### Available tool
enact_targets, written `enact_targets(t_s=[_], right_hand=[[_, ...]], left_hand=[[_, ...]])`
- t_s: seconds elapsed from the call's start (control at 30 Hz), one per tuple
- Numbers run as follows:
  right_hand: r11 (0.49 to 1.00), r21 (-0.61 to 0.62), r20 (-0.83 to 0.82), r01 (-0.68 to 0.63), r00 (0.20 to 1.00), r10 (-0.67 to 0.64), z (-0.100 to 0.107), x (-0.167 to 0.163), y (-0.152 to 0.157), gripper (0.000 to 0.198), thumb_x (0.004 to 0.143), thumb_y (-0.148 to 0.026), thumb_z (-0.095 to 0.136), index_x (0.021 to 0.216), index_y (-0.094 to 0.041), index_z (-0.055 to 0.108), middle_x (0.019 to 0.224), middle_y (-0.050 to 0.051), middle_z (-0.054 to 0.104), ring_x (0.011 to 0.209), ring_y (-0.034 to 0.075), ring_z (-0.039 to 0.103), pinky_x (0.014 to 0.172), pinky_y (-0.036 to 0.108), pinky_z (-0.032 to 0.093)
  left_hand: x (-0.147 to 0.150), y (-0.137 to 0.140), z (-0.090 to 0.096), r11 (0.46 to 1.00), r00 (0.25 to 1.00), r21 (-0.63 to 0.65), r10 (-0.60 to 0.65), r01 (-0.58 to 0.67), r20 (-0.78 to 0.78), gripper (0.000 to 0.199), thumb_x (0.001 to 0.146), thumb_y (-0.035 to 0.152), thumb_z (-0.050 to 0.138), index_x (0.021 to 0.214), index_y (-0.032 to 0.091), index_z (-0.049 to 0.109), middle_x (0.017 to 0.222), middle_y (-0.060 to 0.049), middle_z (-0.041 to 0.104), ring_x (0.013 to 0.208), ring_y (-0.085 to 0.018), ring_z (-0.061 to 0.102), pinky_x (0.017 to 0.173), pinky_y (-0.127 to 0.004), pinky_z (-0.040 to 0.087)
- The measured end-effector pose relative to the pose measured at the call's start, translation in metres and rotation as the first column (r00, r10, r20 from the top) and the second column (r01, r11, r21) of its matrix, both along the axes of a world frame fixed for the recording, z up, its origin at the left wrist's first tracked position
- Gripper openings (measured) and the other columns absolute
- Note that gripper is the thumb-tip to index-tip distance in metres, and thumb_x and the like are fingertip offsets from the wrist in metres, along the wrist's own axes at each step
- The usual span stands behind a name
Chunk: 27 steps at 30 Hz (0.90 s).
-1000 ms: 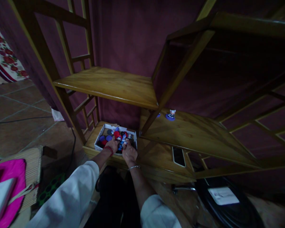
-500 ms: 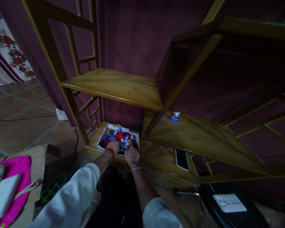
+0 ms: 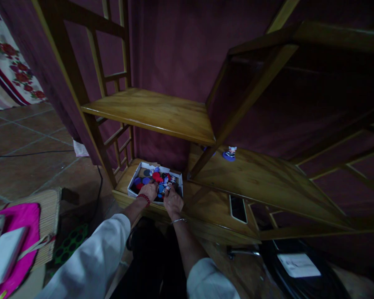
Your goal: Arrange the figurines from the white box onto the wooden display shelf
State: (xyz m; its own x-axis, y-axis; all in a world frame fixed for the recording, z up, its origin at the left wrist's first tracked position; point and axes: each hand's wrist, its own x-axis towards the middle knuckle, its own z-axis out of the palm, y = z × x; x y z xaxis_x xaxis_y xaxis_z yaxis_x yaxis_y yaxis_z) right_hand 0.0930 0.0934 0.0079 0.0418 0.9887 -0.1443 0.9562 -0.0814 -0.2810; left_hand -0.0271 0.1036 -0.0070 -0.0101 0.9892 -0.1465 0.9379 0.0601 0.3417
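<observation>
A white open cardboard box (image 3: 136,173) sits on the low wooden shelf, holding several small figurines and round bases in red, blue and purple. My left hand (image 3: 149,192), with a red bead bracelet at its wrist, reaches into the box's front with fingers curled closed; what they hold, if anything, is hidden. On its right, my right hand (image 3: 173,202), wearing a thin silver bangle, pinches a small figurine (image 3: 168,187) with a pale head over the other pieces. Another figurine on a purple base (image 3: 229,154) stands upright on the shelf to the right.
A wooden shelf board (image 3: 149,113) juts out above the box. A slanted post (image 3: 205,160) divides the unit right of it. A phone (image 3: 238,209) lies on the low shelf. A black coil (image 3: 305,286) and a stool with a pink cloth (image 3: 28,245) flank me.
My right hand's figurine has turned slightly, and its pale head shows more clearly. Both hands stay over the box, and the view has shifted a little.
</observation>
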Motion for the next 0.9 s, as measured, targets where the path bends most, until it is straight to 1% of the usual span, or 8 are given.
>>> enact_targets(t_s=[0.17,0.3,0.47,0.57,0.63,0.73,0.8,0.9], right_hand=[[1.0,-0.011,-0.004,0.0,1.0,0.0,0.002,0.0,0.0,0.037,0.088,-0.034,0.024,0.123,-0.027,0.037,0.095,0.005,0.064,0.083,0.016,0.06,0.069,0.027,0.042],[1.0,-0.03,-0.003,0.002,1.0,-0.002,0.005,0.0,0.0,0.038,0.088,-0.035,0.025,0.123,-0.028,0.037,0.095,0.005,0.064,0.083,0.017,0.061,0.068,0.027,0.042],[1.0,0.007,-0.014,0.005,1.0,-0.005,0.001,0.0,-0.001,0.037,0.088,-0.034,0.026,0.123,-0.028,0.038,0.097,0.004,0.064,0.084,0.017,0.06,0.069,0.027,0.042],[1.0,0.022,-0.019,0.001,1.0,0.0,-0.001,0.0,-0.001,0.037,0.088,-0.034,0.025,0.122,-0.028,0.038,0.095,0.005,0.065,0.082,0.017,0.061,0.067,0.028,0.043],[1.0,0.007,-0.016,0.004,1.0,-0.004,0.0,0.0,0.0,0.037,0.088,-0.034,0.027,0.122,-0.028,0.038,0.093,0.005,0.065,0.08,0.018,0.061,0.067,0.028,0.043],[1.0,-0.016,-0.014,0.019,1.0,-0.019,0.002,0.0,0.0,0.036,0.088,-0.035,0.028,0.122,-0.029,0.038,0.092,0.004,0.065,0.081,0.018,0.061,0.067,0.028,0.043],[1.0,-0.014,-0.013,0.025,1.0,-0.026,0.003,0.0,0.001,0.036,0.088,-0.035,0.027,0.122,-0.029,0.038,0.093,0.004,0.065,0.081,0.017,0.061,0.067,0.027,0.043],[1.0,0.004,-0.019,0.024,1.0,-0.024,0.001,0.0,0.001,0.037,0.088,-0.035,0.027,0.122,-0.028,0.039,0.094,0.005,0.065,0.082,0.017,0.061,0.067,0.027,0.043]], left_hand=[[0.0,-0.001,0.003,1.0,1.0,0.005,-0.011,0.011,0.011,0.03,0.085,0.029,0.029,0.099,0.019,0.054,0.11,-0.009,0.053,0.087,-0.017,0.057,0.076,-0.028,0.043],[0.0,-0.002,0.007,1.0,0.999,0.008,-0.028,0.028,0.029,0.029,0.084,0.025,0.031,0.097,0.019,0.056,0.106,-0.009,0.055,0.088,-0.017,0.057,0.078,-0.027,0.043],[0.001,-0.005,0.01,0.997,0.996,0.032,-0.065,0.063,0.061,0.026,0.082,0.021,0.035,0.096,0.021,0.057,0.108,-0.006,0.055,0.09,-0.015,0.056,0.08,-0.024,0.042],[0.0,-0.005,0.009,0.995,0.994,0.075,-0.069,0.063,0.083,0.027,0.08,0.017,0.035,0.098,0.021,0.054,0.108,-0.005,0.055,0.087,-0.015,0.057,0.078,-0.025,0.043],[0.0,-0.004,0.007,0.997,0.996,0.071,-0.031,0.025,0.082,0.029,0.079,0.017,0.036,0.104,0.019,0.05,0.102,-0.007,0.057,0.084,-0.017,0.057,0.075,-0.027,0.043],[-0.001,0.001,0.004,0.997,0.995,0.021,0.069,-0.071,0.074,0.036,0.079,0.018,0.035,0.115,0.015,0.04,0.095,-0.01,0.059,0.084,-0.019,0.058,0.074,-0.029,0.043],[-0.002,0.004,0.003,0.991,0.989,0.005,0.135,-0.135,0.061,0.04,0.079,0.017,0.035,0.118,0.014,0.036,0.102,-0.012,0.056,0.088,-0.019,0.056,0.076,-0.029,0.042],[-0.003,0.008,0.002,0.979,0.98,0.019,0.201,-0.201,0.001,0.039,0.075,0.015,0.038,0.113,0.014,0.042,0.118,-0.014,0.046,0.104,-0.021,0.047,0.083,-0.03,0.039]])
